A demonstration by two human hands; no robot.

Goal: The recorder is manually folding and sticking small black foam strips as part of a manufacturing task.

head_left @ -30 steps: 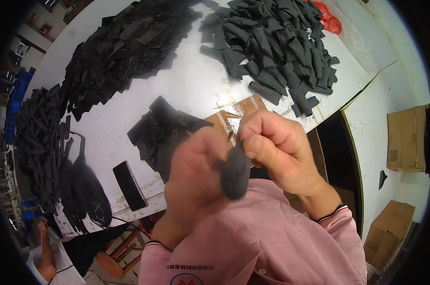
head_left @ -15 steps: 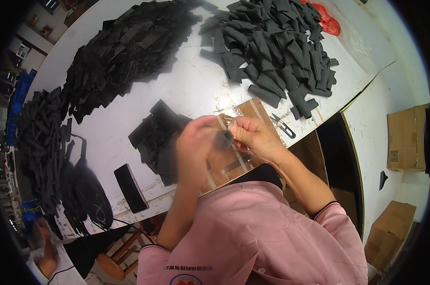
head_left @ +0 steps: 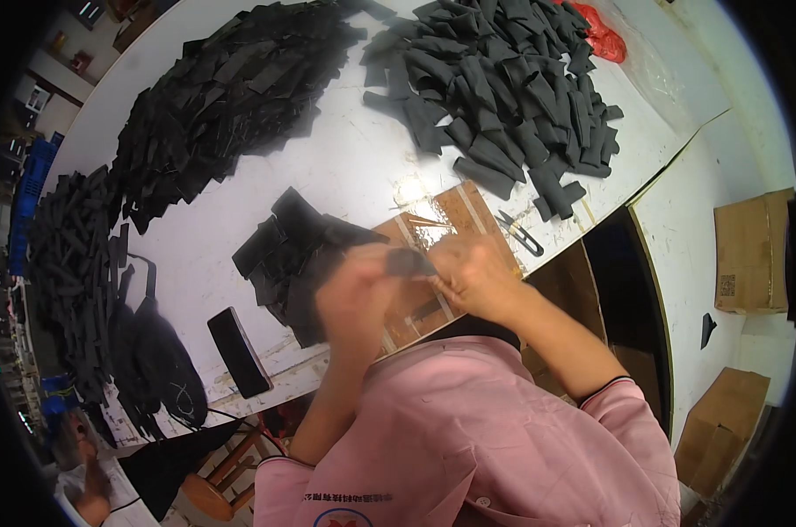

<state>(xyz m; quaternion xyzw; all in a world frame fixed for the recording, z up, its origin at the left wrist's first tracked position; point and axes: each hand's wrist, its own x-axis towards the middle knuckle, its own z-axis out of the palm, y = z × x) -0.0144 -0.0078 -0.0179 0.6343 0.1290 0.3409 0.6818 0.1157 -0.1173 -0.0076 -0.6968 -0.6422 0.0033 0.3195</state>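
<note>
Lowered since a second ago, both my hands now sit just above the brown board (head_left: 455,220) at the table's near edge, no longer raised toward my face. Between them is a small dark fabric piece (head_left: 408,261), its long axis running left to right from one hand to the other. My left hand (head_left: 356,299) is curled shut on its left end; my right hand (head_left: 473,277) pinches the right end with closed fingertips. Beyond the board's right side lie the small snips (head_left: 521,233), nearer my right hand; left of it sits a short stack of black pieces (head_left: 284,250).
</note>
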